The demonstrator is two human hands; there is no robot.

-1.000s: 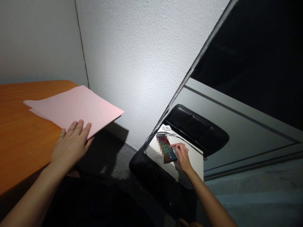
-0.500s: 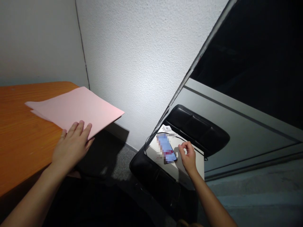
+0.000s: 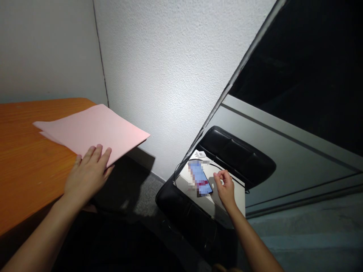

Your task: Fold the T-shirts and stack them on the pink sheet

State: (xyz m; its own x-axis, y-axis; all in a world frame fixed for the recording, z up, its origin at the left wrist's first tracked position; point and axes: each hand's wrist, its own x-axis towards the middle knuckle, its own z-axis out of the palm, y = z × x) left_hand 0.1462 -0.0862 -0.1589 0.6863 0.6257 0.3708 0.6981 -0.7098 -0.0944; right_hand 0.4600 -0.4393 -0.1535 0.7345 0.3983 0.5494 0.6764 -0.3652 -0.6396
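Phone (image 3: 203, 177) lies just left of the right grip (image 3: 226, 189).

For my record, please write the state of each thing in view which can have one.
Phone: face up, screen lit
Pink paper: lying, layers parted at left
White adapter: lying, in no socket
Black cable: loosely curved
Left hand: spread on pink paper
Right hand: loosely curled, apart from phone

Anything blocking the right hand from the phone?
Nothing visible does: only a strip of white surface shows between the right hand and the phone. The white adapter lies beyond the phone's far end, outside that gap.
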